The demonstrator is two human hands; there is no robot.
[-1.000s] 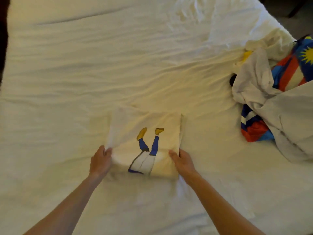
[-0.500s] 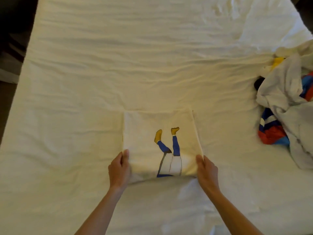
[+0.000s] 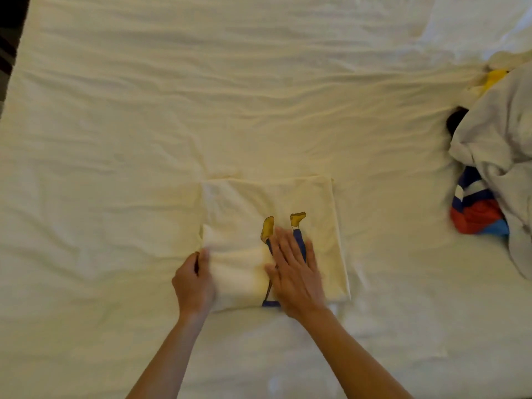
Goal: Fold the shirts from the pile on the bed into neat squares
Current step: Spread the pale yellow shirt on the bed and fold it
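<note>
The bed (image 3: 144, 125) bears a folded shirt (image 3: 244, 203) and a shirt pile (image 3: 495, 145).

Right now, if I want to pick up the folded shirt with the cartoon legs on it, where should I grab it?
Probably by its two side edges, sliding a hand under each. The folded shirt lies flat and square on the bed; the left hand already grips the left edge, while the right hand presses flat on top.

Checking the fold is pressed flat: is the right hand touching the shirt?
Touching. The head view shows the right hand lying flat on the folded shirt, straight fingers covering its print.
</note>
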